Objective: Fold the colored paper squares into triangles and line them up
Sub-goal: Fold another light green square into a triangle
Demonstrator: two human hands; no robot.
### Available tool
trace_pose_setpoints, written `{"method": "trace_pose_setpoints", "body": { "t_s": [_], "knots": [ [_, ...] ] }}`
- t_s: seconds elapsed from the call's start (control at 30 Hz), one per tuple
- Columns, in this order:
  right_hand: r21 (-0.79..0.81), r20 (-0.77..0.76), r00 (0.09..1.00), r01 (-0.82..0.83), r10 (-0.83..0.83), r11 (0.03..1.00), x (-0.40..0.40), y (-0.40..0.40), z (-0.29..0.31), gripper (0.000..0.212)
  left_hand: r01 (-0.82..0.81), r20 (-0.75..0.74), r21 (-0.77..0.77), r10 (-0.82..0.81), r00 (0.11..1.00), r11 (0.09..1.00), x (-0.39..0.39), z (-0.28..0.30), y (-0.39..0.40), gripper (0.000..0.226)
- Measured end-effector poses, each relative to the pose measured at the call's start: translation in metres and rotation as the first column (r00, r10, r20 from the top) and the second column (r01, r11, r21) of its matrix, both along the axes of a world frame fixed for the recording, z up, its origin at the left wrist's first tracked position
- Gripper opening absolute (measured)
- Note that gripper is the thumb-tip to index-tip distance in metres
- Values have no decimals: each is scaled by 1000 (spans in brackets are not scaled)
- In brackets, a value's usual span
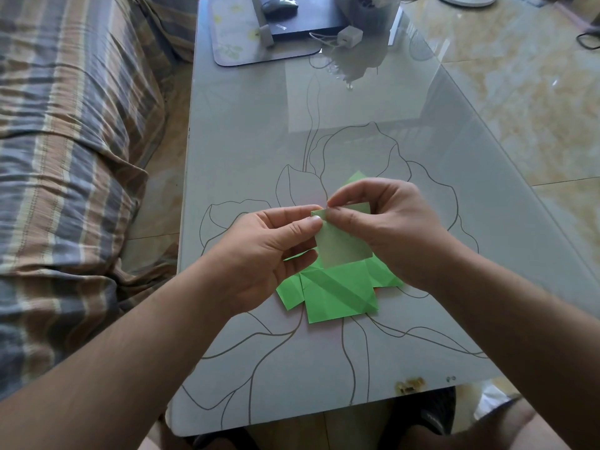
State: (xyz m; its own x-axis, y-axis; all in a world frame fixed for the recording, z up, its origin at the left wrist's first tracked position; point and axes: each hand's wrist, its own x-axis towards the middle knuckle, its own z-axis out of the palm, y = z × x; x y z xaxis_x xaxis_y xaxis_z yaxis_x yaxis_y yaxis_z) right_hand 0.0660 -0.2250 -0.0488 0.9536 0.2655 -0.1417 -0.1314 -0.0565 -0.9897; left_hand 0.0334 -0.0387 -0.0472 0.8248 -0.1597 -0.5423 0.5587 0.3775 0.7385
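A small pale green paper square (342, 243) is held up above the glass table (259, 141). My left hand (269, 248) pinches its upper left corner between thumb and fingers. My right hand (383, 228) pinches the same top edge from the right, thumb and forefinger meeting at the corner. Under both hands lies a loose pile of bright green paper squares (337, 293) with diagonal creases, overlapping each other on the table. A green corner of the pile (357, 176) pokes out beyond my right hand.
A plaid-covered sofa (65, 157) runs along the table's left side. At the far end sit a mouse pad (240, 30), a dark laptop (305, 24) with a mouse on it, and a white charger (349, 35). Tiled floor lies to the right.
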Motion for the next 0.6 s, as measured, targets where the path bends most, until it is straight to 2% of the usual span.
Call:
{"method": "trace_pose_setpoints", "body": {
  "t_s": [0.17,0.4,0.6],
  "knots": [
    [19,-42,999,5,-4,1000,0,0,0,6,14,-9,12,-14,1000,1000,0,0,1,30],
    [2,-30,1000,5,-5,1000,-1,1,1,6,-22,98,167,6,995,986,0,-3,1,24],
    [23,-24,1000,-18,18,1000,-2,1,3,7,-4,104,151,-12,995,988,-1,-3,1,18]
  ]
}}
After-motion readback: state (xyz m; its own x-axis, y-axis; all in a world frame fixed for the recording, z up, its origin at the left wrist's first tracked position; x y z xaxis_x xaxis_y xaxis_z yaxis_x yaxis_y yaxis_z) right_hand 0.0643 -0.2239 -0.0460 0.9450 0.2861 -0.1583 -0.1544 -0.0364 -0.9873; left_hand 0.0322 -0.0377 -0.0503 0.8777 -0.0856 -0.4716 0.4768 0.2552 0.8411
